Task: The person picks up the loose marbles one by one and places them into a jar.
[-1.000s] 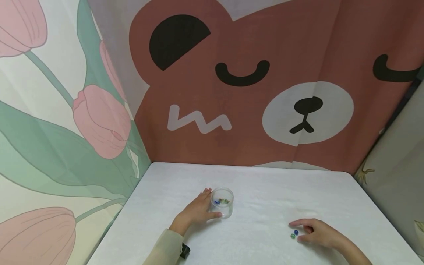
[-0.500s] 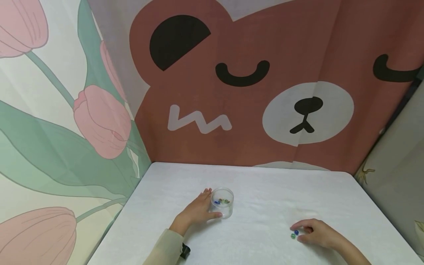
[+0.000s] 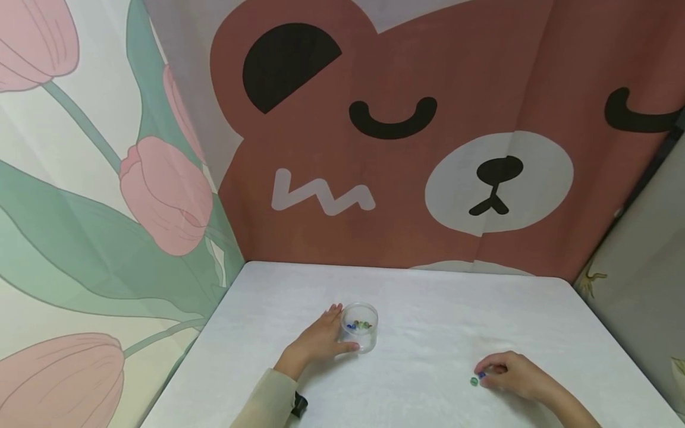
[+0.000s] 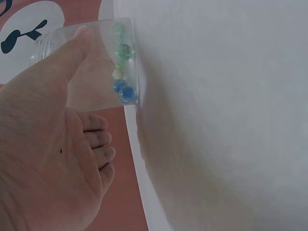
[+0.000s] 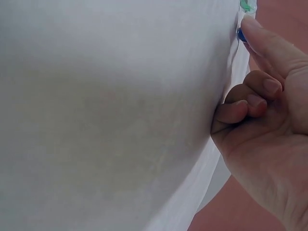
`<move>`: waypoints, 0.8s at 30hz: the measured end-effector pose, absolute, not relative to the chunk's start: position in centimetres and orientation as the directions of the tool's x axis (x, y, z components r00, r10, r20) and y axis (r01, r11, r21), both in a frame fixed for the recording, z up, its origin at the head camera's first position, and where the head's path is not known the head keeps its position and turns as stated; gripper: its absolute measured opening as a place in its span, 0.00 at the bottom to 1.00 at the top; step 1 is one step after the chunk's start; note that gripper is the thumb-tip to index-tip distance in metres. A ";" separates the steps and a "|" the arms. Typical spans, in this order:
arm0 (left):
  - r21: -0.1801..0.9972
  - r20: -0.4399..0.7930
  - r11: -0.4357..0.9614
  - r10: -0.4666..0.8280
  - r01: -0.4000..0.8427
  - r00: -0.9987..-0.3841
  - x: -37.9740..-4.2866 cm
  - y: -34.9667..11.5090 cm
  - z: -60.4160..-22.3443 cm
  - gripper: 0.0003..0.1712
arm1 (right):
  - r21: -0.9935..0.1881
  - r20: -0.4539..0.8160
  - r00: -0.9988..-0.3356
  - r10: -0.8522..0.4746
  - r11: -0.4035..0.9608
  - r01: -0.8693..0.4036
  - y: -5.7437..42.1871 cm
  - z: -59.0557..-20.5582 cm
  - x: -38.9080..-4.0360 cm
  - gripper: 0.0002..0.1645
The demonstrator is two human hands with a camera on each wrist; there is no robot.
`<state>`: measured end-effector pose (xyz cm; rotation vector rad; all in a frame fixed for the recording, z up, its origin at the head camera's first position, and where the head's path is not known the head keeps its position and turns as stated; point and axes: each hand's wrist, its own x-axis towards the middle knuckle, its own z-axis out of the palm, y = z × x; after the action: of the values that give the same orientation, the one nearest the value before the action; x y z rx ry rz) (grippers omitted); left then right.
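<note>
A clear plastic jar (image 3: 367, 339) stands on the white table, with several green, blue and yellowish marbles (image 4: 123, 52) at its bottom. My left hand (image 3: 319, 339) holds the jar from its left side, the thumb lying along the near wall. To the right, my right hand (image 3: 515, 374) pinches a blue marble (image 5: 241, 35) between thumb and index finger, low at the tabletop. Its other fingers are curled in towards the palm. Just left of those fingertips lies a green marble (image 3: 474, 381) on the cloth.
A white cloth covers the table (image 3: 417, 374). Behind it hangs a brown curtain with a bear face (image 3: 396, 178), and a tulip-print curtain (image 3: 166, 196) hangs along the left. A small black object (image 3: 299, 405) shows beside the left sleeve.
My right index finger has drawn in towards the thumb and now closes over the blue marble. The left hand, the jar and the green marble stay where they were.
</note>
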<state>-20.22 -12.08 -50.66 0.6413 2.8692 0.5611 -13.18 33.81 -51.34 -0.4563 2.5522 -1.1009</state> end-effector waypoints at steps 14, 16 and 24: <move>0.390 -0.066 0.841 0.432 0.375 -0.900 -20.3 -11.9 -50.6 0.61 | -0.737 -0.166 -0.938 -0.305 0.670 -0.087 32.7 -49.9 -13.7 0.14; 0.388 -0.065 0.842 0.431 0.376 -0.900 -20.4 -11.9 -50.6 0.61 | -0.742 -0.150 -0.939 -0.308 0.663 -0.099 32.5 -49.8 -13.9 0.15; 0.385 -0.068 0.842 0.433 0.377 -0.899 -20.3 -12.0 -50.7 0.61 | -0.732 -0.046 -0.956 -0.288 0.661 -0.164 31.5 -49.5 -14.3 0.17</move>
<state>-20.34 -11.98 -50.71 0.6347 2.8675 0.5531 -14.25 31.54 -49.48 -0.3728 2.7172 -1.1741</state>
